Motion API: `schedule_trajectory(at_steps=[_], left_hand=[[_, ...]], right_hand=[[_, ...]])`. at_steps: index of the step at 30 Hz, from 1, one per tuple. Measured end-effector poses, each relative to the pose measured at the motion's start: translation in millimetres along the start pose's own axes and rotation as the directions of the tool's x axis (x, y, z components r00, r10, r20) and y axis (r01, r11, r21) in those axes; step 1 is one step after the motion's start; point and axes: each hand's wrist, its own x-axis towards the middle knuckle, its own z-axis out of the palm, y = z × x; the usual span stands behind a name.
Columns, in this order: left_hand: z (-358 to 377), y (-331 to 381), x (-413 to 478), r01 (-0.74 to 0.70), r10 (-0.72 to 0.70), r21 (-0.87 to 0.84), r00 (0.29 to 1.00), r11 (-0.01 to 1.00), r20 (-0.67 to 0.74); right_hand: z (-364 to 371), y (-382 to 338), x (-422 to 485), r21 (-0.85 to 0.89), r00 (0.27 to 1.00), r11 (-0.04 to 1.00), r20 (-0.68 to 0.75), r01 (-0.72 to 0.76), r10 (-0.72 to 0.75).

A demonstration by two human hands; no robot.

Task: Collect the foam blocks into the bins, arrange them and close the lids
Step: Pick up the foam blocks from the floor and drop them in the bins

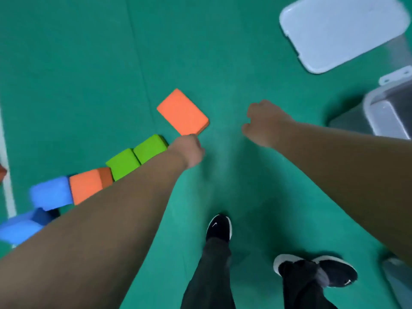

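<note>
Green floor [66, 63] matting fills my view, with a pale line along its left edge and a row of foam blocks running from there towards the middle: two blue blocks [51, 192], an orange cube [85, 186] and two green blocks [137, 159]. The flat orange block [182, 112] lies alone just past that row, near the middle of the floor. My left hand [187, 150] hangs right at its near corner, back of the hand up and fingers folded out of sight, so I cannot tell whether it touches or pinches the foam. My right hand [260, 123] is well to the right of the block, fingers loosely curled with nothing in them. The open bin [390, 112] sits at the right edge, its lid [341, 30] lying towards the far right corner. My worry is that a one-handed grab at a corner lets soft foam bend and slip out, and that the forearm over the row could knock the green blocks out of line
</note>
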Motion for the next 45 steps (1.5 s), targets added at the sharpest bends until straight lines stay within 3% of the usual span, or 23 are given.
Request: schedule_trajectory(at_steps=[6, 12, 18, 22, 25, 28, 32, 36, 42, 45], left_hand=[[-44.2, -163.4, -15.5, 0.197, -0.201, -0.119, 0.979, 0.973, -0.02], [-28.0, -264.6, -9.3, 0.316, -0.327, -0.261, 0.945, 0.912, 0.001], [-13.1, -324.1, 15.3, 0.429, -0.444, -0.372, 0.895, 0.823, 0.049], [17.7, -345.6, 52.6, 0.493, -0.507, -0.412, 0.858, 0.766, 0.082], [46.1, -362.2, 89.8, 0.47, -0.509, -0.436, 0.86, 0.767, 0.03], [77.5, -388.8, 125.8, 0.45, -0.501, -0.388, 0.865, 0.804, -0.033], [104.4, -423.8, 158.1, 0.379, -0.383, -0.169, 0.924, 0.91, 0.007], [119.5, -439.7, 182.8, 0.301, -0.302, 0.015, 0.953, 0.953, 0.016], [104.5, -440.7, 197.0, 0.252, -0.254, 0.077, 0.967, 0.965, 0.012], [93.0, -442.8, 188.3, 0.219, -0.221, 0.103, 0.975, 0.97, 0.009]], right_hand=[[8.6, -171.8, 44.5, -0.122, 0.982, 0.975, 0.061, 0.187, -0.181], [50.0, -283.0, 76.8, -0.281, 0.915, 0.877, 0.227, 0.391, -0.335], [80.9, -359.7, 138.3, -0.36, 0.842, 0.765, 0.301, 0.534, -0.446], [124.2, -381.1, 168.4, -0.41, 0.809, 0.701, 0.374, 0.584, -0.455], [174.7, -383.9, 191.7, -0.433, 0.807, 0.687, 0.403, 0.584, -0.433], [227.3, -383.7, 218.8, -0.493, 0.787, 0.619, 0.462, 0.611, -0.409], [283.6, -386.7, 250.4, -0.554, 0.757, 0.524, 0.544, 0.648, -0.361], [310.8, -386.0, 270.6, -0.591, 0.758, 0.482, 0.57, 0.646, -0.317], [322.5, -389.8, 280.4, -0.476, 0.783, 0.658, 0.546, 0.583, -0.298], [310.1, -391.9, 270.4, -0.438, 0.78, 0.697, 0.558, 0.568, -0.285]])
